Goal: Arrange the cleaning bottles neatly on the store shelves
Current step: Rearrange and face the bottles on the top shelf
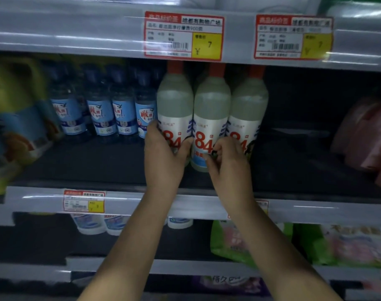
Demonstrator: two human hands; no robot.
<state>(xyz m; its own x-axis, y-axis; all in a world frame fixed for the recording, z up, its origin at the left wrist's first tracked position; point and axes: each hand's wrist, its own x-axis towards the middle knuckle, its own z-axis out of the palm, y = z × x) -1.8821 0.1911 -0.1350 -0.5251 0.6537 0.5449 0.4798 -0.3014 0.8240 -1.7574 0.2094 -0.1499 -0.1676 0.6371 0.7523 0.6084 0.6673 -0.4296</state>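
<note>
Three white "84" disinfectant bottles with red caps stand side by side on the middle shelf (120, 203). My left hand (165, 153) grips the lower part of the left bottle (174, 101), thumb and fingers wrapped round its label. My right hand (226, 161) holds the base of the right bottle (248, 105), its fingers curled in front of the label and partly over the middle bottle (211, 109). The caps reach up behind the upper shelf's edge.
Several blue bottles (100, 114) stand in a row to the left, with a blurred yellow-blue pack (18, 118) beyond. Pink packs (367, 137) lie at the right. A dark gap lies between the right bottle and the pink packs. Price tags (183, 35) hang above. Lower shelves hold pouches (235, 242).
</note>
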